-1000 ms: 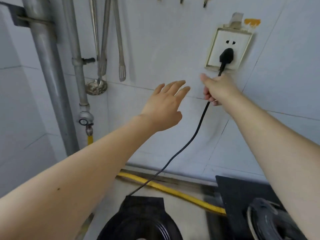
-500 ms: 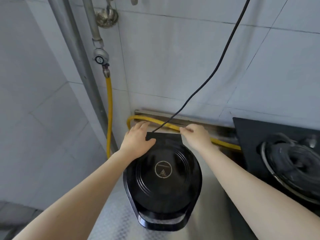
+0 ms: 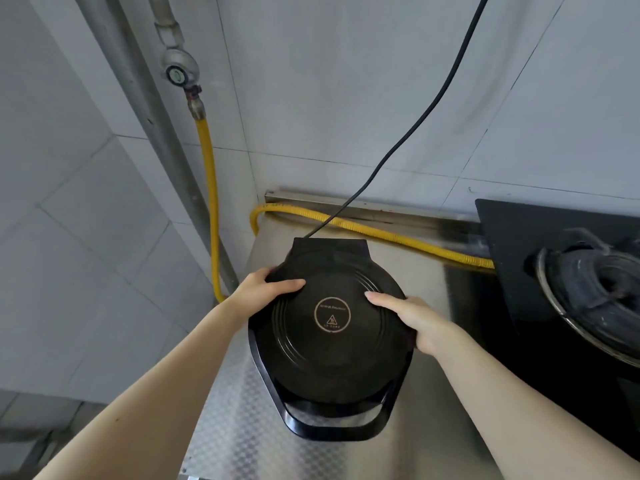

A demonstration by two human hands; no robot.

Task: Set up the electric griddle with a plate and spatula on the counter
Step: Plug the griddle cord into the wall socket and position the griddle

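Head view: A black griddle (image 3: 330, 337) is seen in the middle of the picture. It is shut and is set flat on a shiny metal counter (image 3: 242, 427). 1 round gold mark is printed in the middle of its lid. Its loop handle (image 3: 332, 427) is pointed to 6 o'clock, toward the person.

The griddle is held by 2 hands. The left hand (image 3: 266, 289) is placed at 10 o'clock on the lid. Its thumb is laid on top and its fingers are curled round the rim. The right hand (image 3: 412, 320) is placed at 3 o'clock. 1 finger is laid on top and the rest are wrapped over the edge. The griddle is gripped on both sides.

A black cord (image 3: 431, 107) is joined to the back of the griddle at 12 o'clock. It is run up the white tiled wall (image 3: 346, 81) toward 1 o'clock and out of the picture.

A yellow hose (image 3: 381, 233) is laid along the back of the counter, just behind the griddle. It is crossed by the cord. At 10 o'clock the hose is run up to a valve (image 3: 180, 72), beside a grey pipe (image 3: 138, 98).

A black stove (image 3: 512, 244) is set at 3 o'clock from the griddle, near the right hand but not touched by it.
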